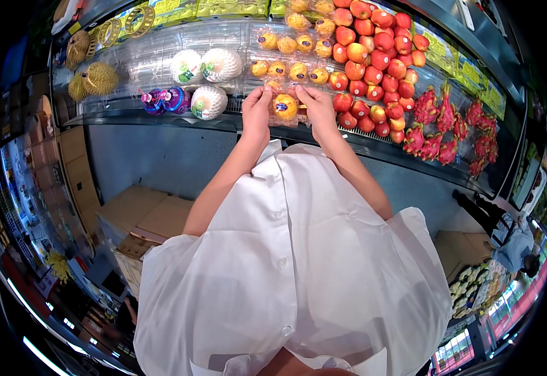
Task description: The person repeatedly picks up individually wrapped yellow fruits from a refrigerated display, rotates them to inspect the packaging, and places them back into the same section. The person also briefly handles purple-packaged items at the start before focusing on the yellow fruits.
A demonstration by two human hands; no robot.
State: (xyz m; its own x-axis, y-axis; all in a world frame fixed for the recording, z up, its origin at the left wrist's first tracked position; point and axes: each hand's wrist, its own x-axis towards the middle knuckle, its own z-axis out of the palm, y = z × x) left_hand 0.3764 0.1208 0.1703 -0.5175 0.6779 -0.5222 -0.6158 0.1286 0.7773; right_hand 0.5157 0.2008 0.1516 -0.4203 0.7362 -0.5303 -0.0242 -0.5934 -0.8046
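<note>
Between my hands is a yellow-orange citrus fruit in a clear plastic wrapper [285, 106], with a blue sticker on it. My left hand [258, 110] pinches the wrapper's left side between thumb and fingers. On the other side, my right hand [319, 110] pinches the wrapper's upper right edge. Just beyond lie several more wrapped citrus fruits [298, 72] in rows on a clear ridged shelf. Red apples [373, 75] are heaped directly to the right of my right hand. Left of my left hand sits a white foam-netted fruit [209, 102].
Purple-wrapped packages [176, 100] and durians [100, 78] lie at the left, dragon fruits [426, 107] at the right. The dark shelf front edge [160, 121] runs before me. Cardboard boxes [160, 211] stand on the floor behind left. A person [508, 239] is far right.
</note>
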